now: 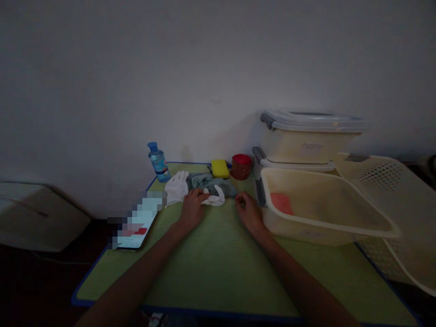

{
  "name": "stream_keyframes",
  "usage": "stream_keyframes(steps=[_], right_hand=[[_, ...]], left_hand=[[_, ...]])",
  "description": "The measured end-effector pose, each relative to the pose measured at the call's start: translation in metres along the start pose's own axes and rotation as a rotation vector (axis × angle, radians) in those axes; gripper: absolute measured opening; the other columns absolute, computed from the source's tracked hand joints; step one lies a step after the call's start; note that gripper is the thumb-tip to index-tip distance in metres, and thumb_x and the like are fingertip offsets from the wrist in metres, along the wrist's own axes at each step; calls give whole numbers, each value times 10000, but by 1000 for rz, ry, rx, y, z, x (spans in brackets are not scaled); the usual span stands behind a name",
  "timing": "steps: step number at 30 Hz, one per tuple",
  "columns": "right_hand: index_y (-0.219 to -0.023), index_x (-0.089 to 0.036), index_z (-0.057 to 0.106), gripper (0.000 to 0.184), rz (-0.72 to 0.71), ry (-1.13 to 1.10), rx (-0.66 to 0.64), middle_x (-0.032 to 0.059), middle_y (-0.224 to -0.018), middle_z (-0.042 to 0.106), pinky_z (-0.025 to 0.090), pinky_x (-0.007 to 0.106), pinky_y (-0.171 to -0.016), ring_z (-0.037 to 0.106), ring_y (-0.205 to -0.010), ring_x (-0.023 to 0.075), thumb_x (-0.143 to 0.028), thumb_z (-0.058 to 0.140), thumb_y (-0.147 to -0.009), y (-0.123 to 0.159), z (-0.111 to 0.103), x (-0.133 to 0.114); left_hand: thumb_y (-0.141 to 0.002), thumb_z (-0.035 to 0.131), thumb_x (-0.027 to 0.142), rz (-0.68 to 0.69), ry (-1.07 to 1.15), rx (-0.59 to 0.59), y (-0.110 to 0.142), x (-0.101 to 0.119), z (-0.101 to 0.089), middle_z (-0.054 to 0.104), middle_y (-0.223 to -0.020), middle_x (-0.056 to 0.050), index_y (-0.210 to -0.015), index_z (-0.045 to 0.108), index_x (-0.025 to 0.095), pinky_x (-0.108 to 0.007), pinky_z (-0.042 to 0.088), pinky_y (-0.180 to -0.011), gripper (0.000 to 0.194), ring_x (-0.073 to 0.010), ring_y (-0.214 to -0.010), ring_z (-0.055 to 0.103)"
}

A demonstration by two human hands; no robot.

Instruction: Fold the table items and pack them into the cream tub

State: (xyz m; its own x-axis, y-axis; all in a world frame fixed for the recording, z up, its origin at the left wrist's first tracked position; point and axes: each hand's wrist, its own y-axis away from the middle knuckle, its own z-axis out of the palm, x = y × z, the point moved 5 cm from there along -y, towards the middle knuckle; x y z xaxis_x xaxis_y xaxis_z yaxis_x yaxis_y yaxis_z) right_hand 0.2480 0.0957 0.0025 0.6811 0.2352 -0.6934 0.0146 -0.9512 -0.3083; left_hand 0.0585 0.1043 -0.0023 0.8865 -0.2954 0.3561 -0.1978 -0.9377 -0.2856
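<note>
My left hand [193, 208] rests with bent fingers on a white piece [215, 196] that looks like part of a glove, its thumb pressed against it. A white fabric glove [176, 187] lies flat to the left of that hand, fingers pointing to the wall. Behind both spreads a crumpled grey-green patterned cloth [207, 181]. At the cloth's right end, my right hand [249, 213] has its fingers curled into a pinch around the dark tip; the exact hold is partly hidden.
A phone [139, 227] lies at the left table edge. Along the back stand a blue bottle [158, 164], a yellow sponge [220, 169] and a red woven basket [241, 167]. To the right are a cream bin [320, 227] with a pink item [281, 203], stacked lidded boxes [306, 143] and a perforated basket [402, 200].
</note>
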Motion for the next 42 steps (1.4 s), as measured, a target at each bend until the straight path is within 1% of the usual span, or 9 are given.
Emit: stream_keyframes(steps=[5,8,12,15,19,23,33,38,42], right_hand=[[-1208,-128,484,387,-294,277,-222,143,-1332,441,255,456,-1037,360,-1247,246,-245,422,-844,10,14,-24],[-1260,-146,448,419,-307,401,-318,148,-1349,424,179,537,-1042,335,-1261,267,-312,393,-879,14,20,-27],[-1221,-155,487,382,-321,456,-298,141,-1270,494,219,537,-1019,403,-1185,274,-299,390,-881,15,20,-30],[-1192,-163,512,360,-328,462,-279,135,-1217,522,253,514,-1006,431,-1136,274,-290,399,-875,14,19,-29],[-1157,-155,536,340,-345,449,-266,124,-1192,527,319,435,-977,442,-1100,256,-289,399,-877,14,18,-29],[-1113,-155,555,315,-360,448,-259,111,-1144,544,372,380,-925,451,-1065,236,-273,370,-887,15,17,-29],[-1097,-141,550,304,-345,460,-258,118,-1099,555,379,377,-898,449,-1031,240,-262,388,-869,15,20,-26],[-1142,-134,531,335,-347,434,-271,137,-1160,536,357,397,-908,430,-1070,255,-245,377,-865,14,20,-27],[-1114,-134,548,321,-361,416,-281,145,-1163,536,346,400,-918,436,-1066,256,-248,370,-873,13,19,-28]], left_hand=[[-584,453,1,-15,-2,47,2,8,-9,551,-1109,-83,-1068,616,206,-488,291,-990,551,-260,-1095,466],[-562,516,54,5,94,146,-5,16,-23,476,-1213,-105,-1107,559,173,-481,262,-1030,560,-270,-1160,423],[-610,535,115,111,299,165,-37,35,-32,445,-1212,-109,-1192,435,142,-368,304,-1030,590,-216,-1175,417],[-608,582,133,106,431,149,-74,54,-21,411,-1266,-123,-1266,326,143,-367,295,-1031,706,-222,-1209,388],[-537,719,203,-47,614,123,-123,75,9,360,-1321,-206,-1315,219,74,-382,299,-1019,934,-285,-1244,351],[-500,775,255,-148,726,163,-153,86,28,405,-1297,-224,-1323,182,66,-383,303,-1009,1031,-290,-1236,375],[-470,799,233,-262,716,198,-160,87,47,579,-1089,-160,-1028,476,125,-352,428,-860,653,-268,-1041,544],[-451,812,249,-320,728,228,-159,87,39,609,-1030,-164,-975,511,117,-348,448,-816,619,-272,-984,577],[-531,776,275,-376,768,327,-160,83,21,600,-1067,-139,-1033,488,117,-319,451,-828,600,-230,-995,576]])
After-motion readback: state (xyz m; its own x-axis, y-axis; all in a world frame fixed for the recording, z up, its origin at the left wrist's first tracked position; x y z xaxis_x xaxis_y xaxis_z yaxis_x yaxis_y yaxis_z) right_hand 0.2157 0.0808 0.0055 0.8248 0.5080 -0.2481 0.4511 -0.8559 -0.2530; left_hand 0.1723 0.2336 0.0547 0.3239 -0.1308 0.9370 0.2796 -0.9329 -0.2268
